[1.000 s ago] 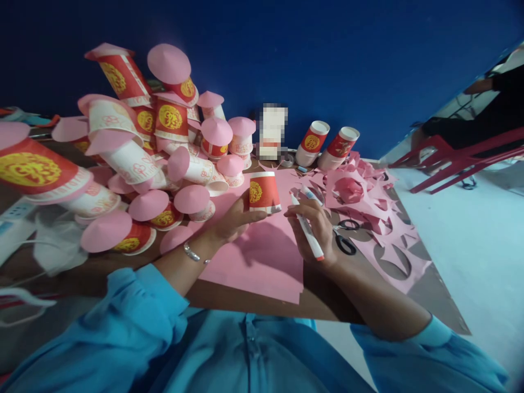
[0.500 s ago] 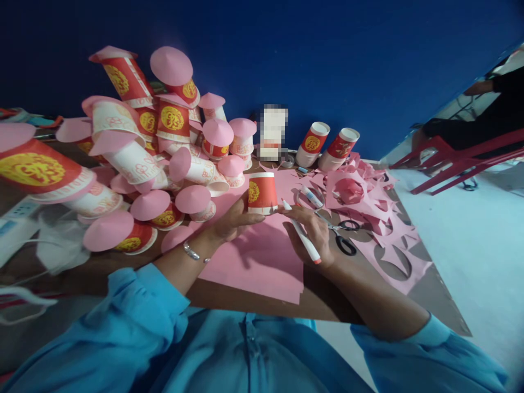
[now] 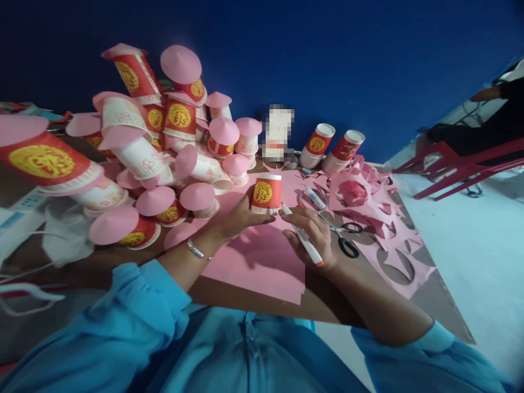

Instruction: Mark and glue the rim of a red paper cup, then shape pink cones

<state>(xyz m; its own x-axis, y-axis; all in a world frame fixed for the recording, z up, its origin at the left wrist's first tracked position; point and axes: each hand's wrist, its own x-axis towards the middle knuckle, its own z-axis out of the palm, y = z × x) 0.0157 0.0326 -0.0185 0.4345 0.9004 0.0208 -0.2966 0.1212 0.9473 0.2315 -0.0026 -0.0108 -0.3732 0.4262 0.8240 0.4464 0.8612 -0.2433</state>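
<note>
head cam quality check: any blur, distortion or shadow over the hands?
Head view: strong wide-angle stretch at the edges, where the large red paper cup at far left looks smeared; the centre is sharper. The left hand and the red paper cup with gold emblem throw a soft shadow on the pink paper sheet. One pixelated patch at the wall.

Cup held upside down on pink sheet, marker at its rim.
Left hand (image 3: pixel 235 218) gripped red paper cup (image 3: pixel 266 195) on pink paper (image 3: pixel 262 262); right hand (image 3: pixel 313 234) held marker (image 3: pixel 303 238), tip touching cup's base; scissors (image 3: pixel 341 233) lay just beside.
</note>
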